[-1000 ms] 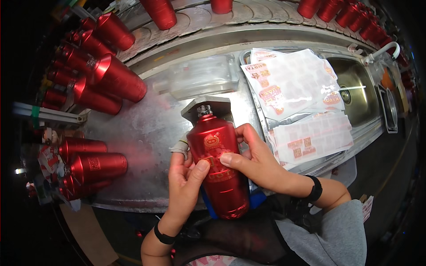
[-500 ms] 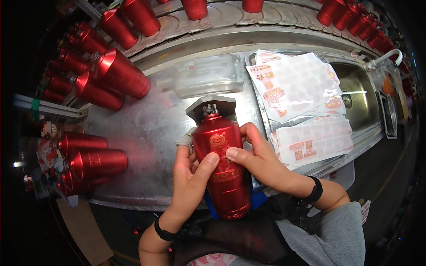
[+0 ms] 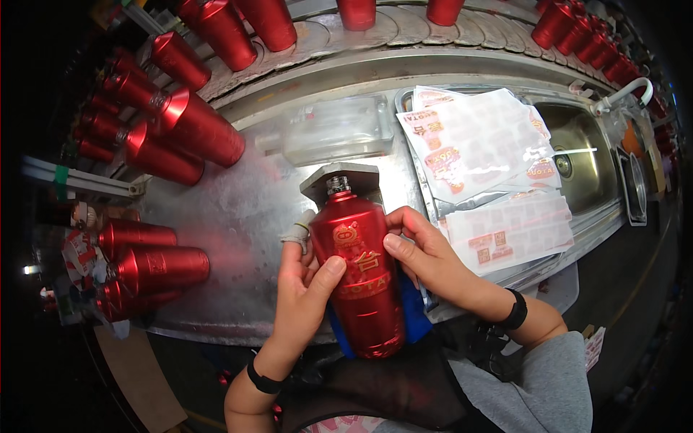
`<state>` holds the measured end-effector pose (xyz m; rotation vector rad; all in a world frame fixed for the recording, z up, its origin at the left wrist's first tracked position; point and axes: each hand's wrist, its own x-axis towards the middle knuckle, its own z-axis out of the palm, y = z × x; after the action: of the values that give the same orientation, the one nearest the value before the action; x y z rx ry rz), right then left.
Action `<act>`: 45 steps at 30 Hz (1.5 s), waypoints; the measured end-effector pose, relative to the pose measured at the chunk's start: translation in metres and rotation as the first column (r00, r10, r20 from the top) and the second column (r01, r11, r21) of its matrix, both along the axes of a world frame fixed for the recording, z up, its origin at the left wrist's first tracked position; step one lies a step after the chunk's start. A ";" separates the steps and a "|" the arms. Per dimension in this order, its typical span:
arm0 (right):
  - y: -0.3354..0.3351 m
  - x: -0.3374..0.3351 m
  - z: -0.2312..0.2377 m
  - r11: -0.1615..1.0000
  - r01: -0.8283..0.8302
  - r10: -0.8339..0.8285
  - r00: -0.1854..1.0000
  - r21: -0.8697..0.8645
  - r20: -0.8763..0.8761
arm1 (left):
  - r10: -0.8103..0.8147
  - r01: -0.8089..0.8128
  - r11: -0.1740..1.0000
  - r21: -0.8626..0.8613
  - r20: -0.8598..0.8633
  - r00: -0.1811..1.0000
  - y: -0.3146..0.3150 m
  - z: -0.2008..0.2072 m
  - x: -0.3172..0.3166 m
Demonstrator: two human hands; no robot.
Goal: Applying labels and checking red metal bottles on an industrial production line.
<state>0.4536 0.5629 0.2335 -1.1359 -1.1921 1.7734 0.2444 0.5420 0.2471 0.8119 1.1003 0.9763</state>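
Observation:
A glossy red bottle (image 3: 368,303) with gold markings and a clear, threaded, uncapped neck leans toward me at the front edge of the metal worktop. Its upper end rests by a grey angular block (image 3: 364,179), with blue material (image 3: 416,314) under its lower part. My left hand (image 3: 307,281) grips the bottle's left side, thumb on the front, and a pale wrap covers one fingertip. On the opposite side my right hand (image 3: 419,249) holds the bottle, its thumb near the right edge and the other fingers partly hidden behind it.
Printed transfer sheets (image 3: 476,144) lie in a metal tray beside a sink (image 3: 570,159) with a white tap (image 3: 635,90). A clear plastic box (image 3: 336,126) sits behind the block. Red bottles stand at left (image 3: 198,130) and along the slatted conveyor (image 3: 404,25).
My right thumb has shifted right, off the middle of the bottle, uncovering more gold marking. My left thumb has moved slightly left and down. Bottles on the conveyor have moved right.

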 end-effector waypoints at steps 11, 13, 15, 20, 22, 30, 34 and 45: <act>-0.002 0.002 -0.007 0.998 -0.002 0.000 1.000 -0.062 -0.025 | 0.044 -0.034 0.996 0.085 -0.110 0.993 0.006 0.019 0.020; -0.003 -0.001 -0.016 0.999 0.034 -0.032 0.997 0.038 -0.065 | 0.045 -0.035 0.996 0.086 -0.114 0.992 0.006 0.020 0.020; -0.003 0.000 -0.014 0.999 0.018 -0.016 0.998 0.031 -0.055 | 0.043 -0.031 0.995 0.091 -0.136 0.990 0.006 0.018 0.020; -0.002 -0.005 -0.010 0.998 0.026 -0.021 0.996 0.058 -0.084 | 0.056 -0.039 0.993 0.113 -0.153 0.987 0.005 0.017 0.020; -0.001 -0.004 -0.005 1.000 0.010 -0.008 0.997 0.026 -0.076 | 0.048 -0.029 0.991 0.129 -0.143 0.989 0.004 0.015 0.018; -0.004 -0.002 0.005 0.999 -0.036 0.036 0.997 -0.008 0.071 | 0.072 -0.057 0.988 0.142 -0.109 0.991 0.003 0.013 0.016; -0.003 -0.002 -0.002 1.000 0.016 -0.016 1.000 0.009 0.011 | 0.018 -0.008 0.996 0.093 -0.099 0.995 0.001 0.010 0.009; 0.024 0.027 0.019 0.920 0.219 -0.310 0.915 -0.326 -0.258 | -0.155 0.154 0.987 0.044 0.026 0.988 -0.023 0.005 -0.009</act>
<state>0.4810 0.5871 0.2526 -1.0770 -0.5732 1.8619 0.2350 0.5187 0.2522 0.9004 0.9792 0.8808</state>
